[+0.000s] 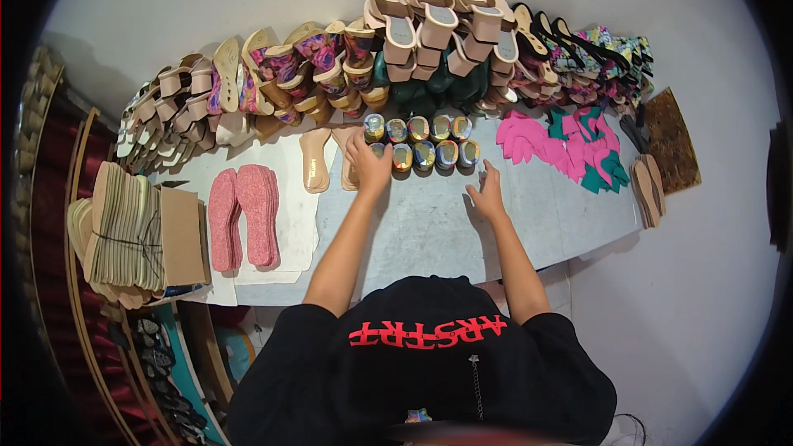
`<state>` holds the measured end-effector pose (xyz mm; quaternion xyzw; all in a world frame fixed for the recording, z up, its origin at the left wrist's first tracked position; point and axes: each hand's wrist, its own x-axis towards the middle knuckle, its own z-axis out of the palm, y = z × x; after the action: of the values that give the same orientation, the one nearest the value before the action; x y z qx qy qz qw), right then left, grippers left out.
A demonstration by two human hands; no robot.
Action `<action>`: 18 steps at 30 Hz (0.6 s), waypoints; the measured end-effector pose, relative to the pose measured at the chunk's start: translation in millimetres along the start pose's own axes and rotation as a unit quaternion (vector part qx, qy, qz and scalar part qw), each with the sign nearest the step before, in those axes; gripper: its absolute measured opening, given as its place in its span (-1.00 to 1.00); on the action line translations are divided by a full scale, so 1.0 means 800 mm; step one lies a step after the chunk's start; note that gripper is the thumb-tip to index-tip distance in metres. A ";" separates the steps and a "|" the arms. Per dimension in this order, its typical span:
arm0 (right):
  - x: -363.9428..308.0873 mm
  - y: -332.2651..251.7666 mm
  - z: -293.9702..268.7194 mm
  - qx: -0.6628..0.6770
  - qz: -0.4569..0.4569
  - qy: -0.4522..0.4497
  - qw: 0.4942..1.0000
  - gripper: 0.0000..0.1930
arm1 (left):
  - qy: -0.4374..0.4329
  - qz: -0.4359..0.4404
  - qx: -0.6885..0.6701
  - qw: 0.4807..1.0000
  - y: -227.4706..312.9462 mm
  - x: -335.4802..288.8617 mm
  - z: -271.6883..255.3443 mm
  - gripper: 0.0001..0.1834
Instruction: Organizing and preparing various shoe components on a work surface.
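Two rows of short multicoloured blocks with dark oval tops (pixel 424 154), which look like shoe heels, stand side by side on the grey table (pixel 413 231). At the left end of the front row is my left hand (pixel 372 167), its fingers stretched and apart, partly covering the end block. Whether it touches that block is hard to tell. My right hand (pixel 489 192) is open just beyond the row's right end, fingers spread and nothing in them. Two beige sole pieces (pixel 315 161) lie to the left of the blocks, one of them partly behind my left hand.
Pink speckled sole stacks (pixel 258 215) lie on white paper at left, beside a tied bundle of soles (pixel 124 227) and a cardboard box (pixel 183 235). Heeled sandals (pixel 413 29) are piled along the wall. Pink and green cut pieces (pixel 570 149) spread at right, near brown soles (pixel 648 190).
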<state>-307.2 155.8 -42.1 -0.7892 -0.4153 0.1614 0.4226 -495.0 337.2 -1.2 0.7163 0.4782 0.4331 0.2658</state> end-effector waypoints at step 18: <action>-0.143 0.047 -0.066 -0.138 0.032 0.134 0.981 -0.49 | -0.218 0.080 -0.158 0.960 0.058 -0.198 0.042 -0.91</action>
<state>-324.7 26.2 -52.3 -0.8676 -0.3475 0.0087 0.3557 -471.1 175.0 -38.5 0.7779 0.2752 0.3566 0.4381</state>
